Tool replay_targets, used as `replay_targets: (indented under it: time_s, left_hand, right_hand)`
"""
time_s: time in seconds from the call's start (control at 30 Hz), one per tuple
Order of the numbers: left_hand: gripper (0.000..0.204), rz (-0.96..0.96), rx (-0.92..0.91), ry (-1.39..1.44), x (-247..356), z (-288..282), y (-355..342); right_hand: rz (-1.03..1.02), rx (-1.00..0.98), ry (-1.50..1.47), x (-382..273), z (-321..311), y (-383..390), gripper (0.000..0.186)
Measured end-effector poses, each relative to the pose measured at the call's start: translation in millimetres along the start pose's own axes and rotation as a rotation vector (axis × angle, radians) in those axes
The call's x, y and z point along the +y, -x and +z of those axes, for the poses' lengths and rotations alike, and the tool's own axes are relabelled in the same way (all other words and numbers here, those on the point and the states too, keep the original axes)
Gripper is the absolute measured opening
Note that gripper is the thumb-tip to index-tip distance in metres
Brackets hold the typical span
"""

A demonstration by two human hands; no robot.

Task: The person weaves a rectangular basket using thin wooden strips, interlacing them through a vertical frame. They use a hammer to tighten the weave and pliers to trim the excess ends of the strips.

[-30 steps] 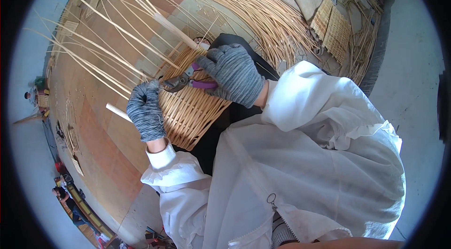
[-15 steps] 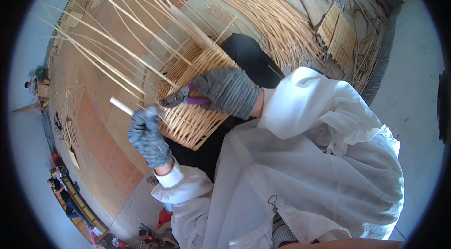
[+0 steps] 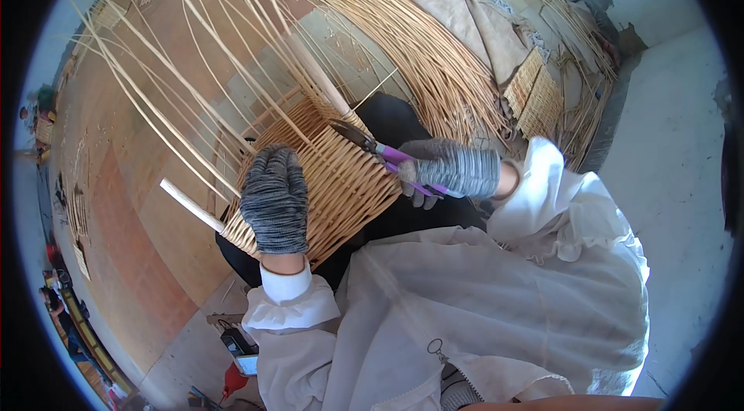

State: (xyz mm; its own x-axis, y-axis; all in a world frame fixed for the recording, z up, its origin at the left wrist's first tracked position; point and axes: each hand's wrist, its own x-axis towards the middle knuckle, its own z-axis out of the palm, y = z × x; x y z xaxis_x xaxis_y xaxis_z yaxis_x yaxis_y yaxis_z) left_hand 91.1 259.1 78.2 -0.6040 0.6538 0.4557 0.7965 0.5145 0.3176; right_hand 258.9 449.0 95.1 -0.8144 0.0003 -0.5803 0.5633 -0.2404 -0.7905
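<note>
A half-woven wicker basket (image 3: 339, 198) leans on my lap, with long upright willow rods (image 3: 203, 101) rising from its rim toward the far left. My left hand (image 3: 275, 198), in a grey knitted glove, is curled over the basket's near-left rim; its fingertips are partly hidden. My right hand (image 3: 449, 167), gloved the same way, grips purple-handled pruning shears (image 3: 394, 156). The shears' dark blades lie over the basket's right side, close to a thick peeled corner post (image 3: 316, 74). Another pale post (image 3: 192, 206) sticks out at the left corner.
A large bundle of long willow rods (image 3: 418, 31) lies on the floor at the far right, beside a grey-brown cloth (image 3: 465, 12). Woven panels (image 3: 535, 97) rest near the wall. A phone (image 3: 246, 364) is at the lower left, and other people sit along the far left edge.
My right hand has drawn the shears rightward, away from my left hand. My left hand has shifted from the left corner post onto the basket's rim. The view has turned slightly.
</note>
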Motion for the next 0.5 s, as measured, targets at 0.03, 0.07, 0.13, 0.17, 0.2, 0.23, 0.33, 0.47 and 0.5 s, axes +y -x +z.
replay_targets:
  time_s: [0.03,0.07,0.13,0.17,0.2,0.23,0.33,0.47,0.5]
  left_hand:
    - [0.014,-0.070,-0.005,0.099,-1,2,2]
    - [0.014,-0.108,-0.006,0.133,0,-1,2]
    - [0.014,-0.118,0.026,0.133,-3,2,7]
    - [0.015,-0.110,0.038,0.132,-4,2,6]
    - [0.014,-0.115,0.049,0.130,-2,2,7]
    - [0.014,-0.118,0.046,0.119,-3,2,6]
    - [0.014,-0.085,0.042,0.112,4,7,-2]
    - [0.014,-0.090,0.021,0.066,3,6,7]
    - [0.014,-0.103,0.005,0.087,3,6,6]
  right_hand:
    - [0.056,-0.056,-0.081,-6,-1,-2,0.047]
    - [0.072,-0.105,-0.073,-11,-3,-6,0.049]
    - [0.185,-0.168,-0.052,-25,-5,-14,0.049]
    - [0.233,-0.196,-0.051,-33,-5,-17,0.048]
    - [0.279,-0.189,-0.005,-43,-2,-20,0.048]
    - [0.312,-0.183,0.026,-53,2,-23,0.047]
    - [0.389,-0.235,-0.057,-49,-6,-39,0.043]
    - [0.101,-0.083,0.233,-41,0,-17,0.032]
    - [0.087,-0.094,0.328,-27,-7,-18,0.031]
